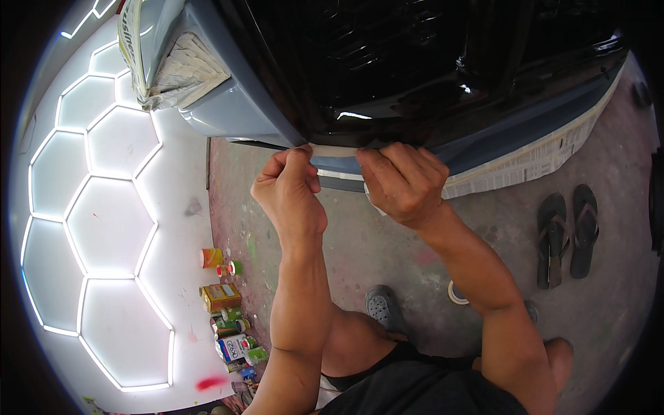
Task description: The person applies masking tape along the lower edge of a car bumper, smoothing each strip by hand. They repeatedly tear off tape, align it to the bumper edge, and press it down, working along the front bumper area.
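Observation:
A short strip of pale masking tape (335, 150) stretches along the lower edge of a glossy black car panel (408, 76). My left hand (293, 183) pinches the strip's left end between thumb and bent fingers. At the other end, my right hand (404, 181) grips the tape, its fingers curled against the panel edge. Below the edge runs a grey-blue bumper (477, 136), bordered by taped newspaper (546, 155) on the right. Crumpled masking paper (187, 72) covers part of the grey bodywork at upper left.
Several paint cans and tins (223, 296) line the wall at left, beneath glowing hexagonal lights (111, 221). A pair of dark flip-flops (567, 235) lies on the concrete floor at right. A tape roll (457, 292) rests near my right forearm; a grey clog (384, 308) is below my hands.

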Tool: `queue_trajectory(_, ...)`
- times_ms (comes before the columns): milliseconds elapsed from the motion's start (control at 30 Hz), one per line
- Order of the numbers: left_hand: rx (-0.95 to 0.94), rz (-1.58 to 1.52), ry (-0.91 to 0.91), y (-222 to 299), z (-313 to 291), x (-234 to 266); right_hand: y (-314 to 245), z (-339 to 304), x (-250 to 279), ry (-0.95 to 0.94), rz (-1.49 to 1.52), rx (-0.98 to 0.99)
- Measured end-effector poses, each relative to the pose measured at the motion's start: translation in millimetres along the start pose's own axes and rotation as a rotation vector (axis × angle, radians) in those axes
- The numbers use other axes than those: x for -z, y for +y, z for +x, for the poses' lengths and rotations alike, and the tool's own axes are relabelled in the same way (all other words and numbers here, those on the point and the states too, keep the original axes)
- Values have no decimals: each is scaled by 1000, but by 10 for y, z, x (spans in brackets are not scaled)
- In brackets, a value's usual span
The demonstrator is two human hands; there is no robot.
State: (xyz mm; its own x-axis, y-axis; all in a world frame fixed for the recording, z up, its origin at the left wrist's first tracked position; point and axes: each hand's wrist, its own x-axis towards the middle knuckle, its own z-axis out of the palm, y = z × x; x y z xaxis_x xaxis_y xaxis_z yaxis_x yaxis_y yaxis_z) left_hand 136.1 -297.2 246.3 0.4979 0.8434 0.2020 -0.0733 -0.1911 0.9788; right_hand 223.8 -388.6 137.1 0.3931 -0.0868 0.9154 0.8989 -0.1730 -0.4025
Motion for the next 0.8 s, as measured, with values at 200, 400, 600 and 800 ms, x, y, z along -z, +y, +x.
queue_trajectory(200, -12, 5, 20, 10, -23, -9, -22, -7, 26, -16, 5, -10)
queue_trajectory(400, -21, 5, 30, 23, -31, -28, -17, -5, 31, -13, 12, -16)
queue_trajectory(600, -31, 2, 58, 42, -40, -30, -41, -11, 19, -10, 15, -26)
queue_trajectory(800, -61, 13, 62, 55, -53, -55, -36, -3, -1, 15, 16, -30)
